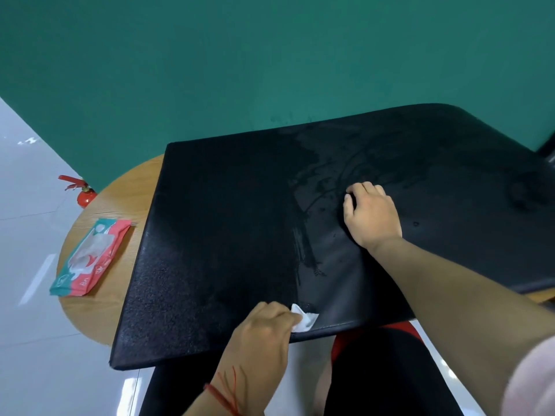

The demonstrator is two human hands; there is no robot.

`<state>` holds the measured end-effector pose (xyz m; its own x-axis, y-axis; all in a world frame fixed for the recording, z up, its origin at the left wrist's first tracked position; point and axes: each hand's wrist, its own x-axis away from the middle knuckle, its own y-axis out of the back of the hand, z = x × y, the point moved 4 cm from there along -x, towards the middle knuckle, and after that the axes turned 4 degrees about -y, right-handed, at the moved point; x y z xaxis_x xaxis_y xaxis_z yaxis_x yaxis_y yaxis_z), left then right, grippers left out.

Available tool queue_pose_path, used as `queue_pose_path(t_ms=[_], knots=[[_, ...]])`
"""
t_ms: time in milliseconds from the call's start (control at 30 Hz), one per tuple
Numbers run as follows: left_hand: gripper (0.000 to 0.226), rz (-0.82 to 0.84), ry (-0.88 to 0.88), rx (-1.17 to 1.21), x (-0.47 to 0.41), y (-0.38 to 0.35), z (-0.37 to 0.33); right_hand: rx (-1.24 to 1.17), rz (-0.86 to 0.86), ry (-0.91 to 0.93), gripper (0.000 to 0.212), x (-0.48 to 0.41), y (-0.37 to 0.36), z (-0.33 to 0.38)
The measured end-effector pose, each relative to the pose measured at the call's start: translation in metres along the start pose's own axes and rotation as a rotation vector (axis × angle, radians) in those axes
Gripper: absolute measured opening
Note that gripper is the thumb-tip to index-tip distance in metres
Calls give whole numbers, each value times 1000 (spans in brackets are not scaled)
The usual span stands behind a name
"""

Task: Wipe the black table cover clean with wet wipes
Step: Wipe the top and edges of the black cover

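Left hand [264, 328] at near edge of black table cover [225, 235], fingers clamped on bunched wet wipe [306, 319]. Best bet: flatten wipe, firm overlapping strokes toward cover's dry-looking left side. Right hand [371, 214] mid-cover, fingers curled, nothing seen in them, bracing. Wipes pack [90, 256] left of cover.
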<state>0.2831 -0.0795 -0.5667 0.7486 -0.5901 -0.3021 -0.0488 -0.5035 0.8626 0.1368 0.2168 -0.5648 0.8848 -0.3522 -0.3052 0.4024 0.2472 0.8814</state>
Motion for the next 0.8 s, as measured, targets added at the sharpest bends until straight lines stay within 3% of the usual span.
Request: queue_pose_path(t_ms=[433, 567, 700, 800], knots=[[22, -29, -1, 82, -4, -8, -14, -7, 10, -10, 34, 0, 0, -2], [20, 3, 27, 51, -33, -16, -9, -12, 15, -17, 34, -2, 0, -1], [35, -89, 27, 45, -80, -13, 12, -13, 14, -18, 33, -2, 0, -2], [29, -83, 74, 42, -122, -11, 40, -10, 11, -17, 33, -3, -1, -3]])
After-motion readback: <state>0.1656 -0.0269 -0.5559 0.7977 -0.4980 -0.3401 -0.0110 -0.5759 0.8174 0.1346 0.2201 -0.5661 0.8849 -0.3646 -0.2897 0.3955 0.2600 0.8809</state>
